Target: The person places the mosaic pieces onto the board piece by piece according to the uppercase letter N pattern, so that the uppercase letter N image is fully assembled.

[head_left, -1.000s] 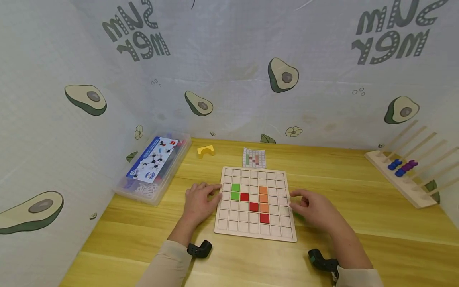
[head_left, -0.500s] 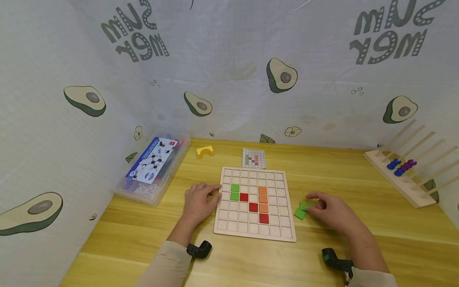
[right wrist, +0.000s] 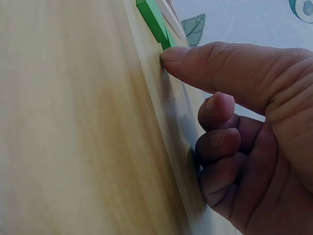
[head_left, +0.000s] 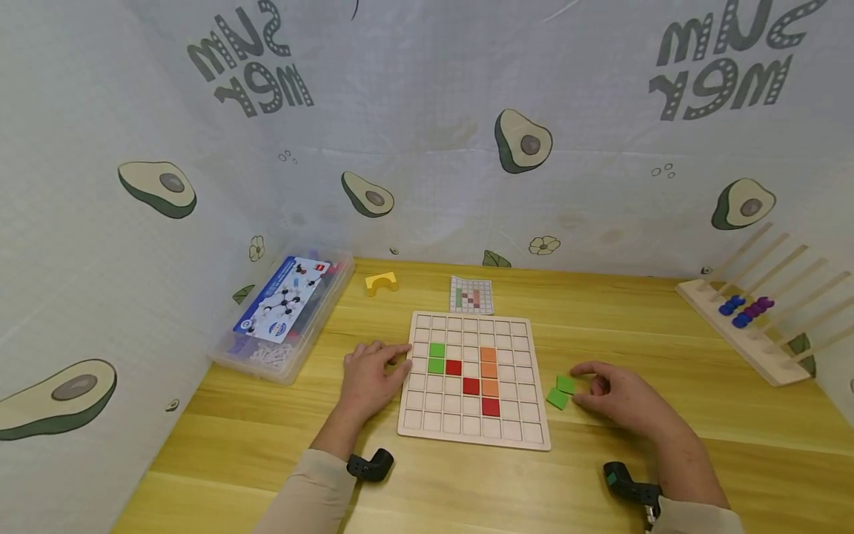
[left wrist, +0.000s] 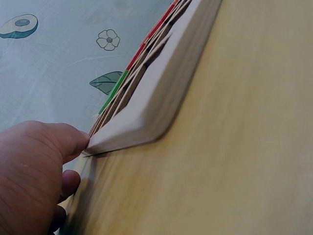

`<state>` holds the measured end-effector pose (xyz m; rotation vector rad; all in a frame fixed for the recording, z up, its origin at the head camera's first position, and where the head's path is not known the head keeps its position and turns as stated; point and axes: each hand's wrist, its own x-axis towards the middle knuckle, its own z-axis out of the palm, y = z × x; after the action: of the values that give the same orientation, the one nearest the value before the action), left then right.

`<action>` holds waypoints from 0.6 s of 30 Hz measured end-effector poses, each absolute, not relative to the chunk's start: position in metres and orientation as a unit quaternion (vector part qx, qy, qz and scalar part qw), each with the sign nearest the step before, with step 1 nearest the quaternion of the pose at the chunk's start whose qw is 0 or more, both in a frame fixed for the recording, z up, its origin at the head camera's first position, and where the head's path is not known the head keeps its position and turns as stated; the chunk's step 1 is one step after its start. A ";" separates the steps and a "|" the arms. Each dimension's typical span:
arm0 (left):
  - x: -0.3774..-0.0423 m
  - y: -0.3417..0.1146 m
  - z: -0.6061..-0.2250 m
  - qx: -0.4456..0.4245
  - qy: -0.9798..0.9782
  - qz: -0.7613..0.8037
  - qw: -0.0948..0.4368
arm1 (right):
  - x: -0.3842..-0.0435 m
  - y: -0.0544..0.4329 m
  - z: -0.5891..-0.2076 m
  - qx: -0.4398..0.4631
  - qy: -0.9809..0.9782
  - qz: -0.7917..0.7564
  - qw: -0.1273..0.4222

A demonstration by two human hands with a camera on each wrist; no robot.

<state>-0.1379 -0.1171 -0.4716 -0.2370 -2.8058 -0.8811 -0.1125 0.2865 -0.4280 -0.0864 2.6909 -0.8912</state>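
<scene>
A square wooden grid board (head_left: 527,412) lies flat on the table. Green tiles (head_left: 437,357), red tiles (head_left: 471,386) and orange tiles (head_left: 489,369) sit in some of its cells. The thumb and index finger of my left hand (head_left: 370,382) touch the board's left edge; the left wrist view shows the thumb against its side wall (left wrist: 151,103). Right of the board lie two loose green tiles (head_left: 558,399), close together. My right hand (head_left: 623,400) is just beside them, thumb tip at the nearest one, its other fingers loosely bent and holding nothing.
A small printed pattern card (head_left: 471,295) lies behind the board, with a yellow arch block (head_left: 381,283) to its left. At back left is a clear plastic box (head_left: 283,315). A wooden peg stand (head_left: 740,330) with several beads is on the right.
My right hand has drawn back to the right from the board's right edge, leaving two green tiles in sight on the table. My left hand stays in place.
</scene>
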 end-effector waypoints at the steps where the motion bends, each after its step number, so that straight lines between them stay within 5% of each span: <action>1: -0.138 -0.117 -0.472 -0.080 -0.947 -0.297 0.095 | -0.112 0.287 -0.428 -0.031 0.938 -0.311 0.152; 18: -0.139 -0.117 -0.473 -0.082 -0.946 -0.298 0.095 | -0.113 0.285 -0.430 -0.033 0.944 -0.299 0.138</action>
<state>-0.1386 -0.1174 -0.4725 -0.2423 -2.8063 -0.8832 -0.1130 0.2847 -0.4301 -0.0956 2.7294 -0.8634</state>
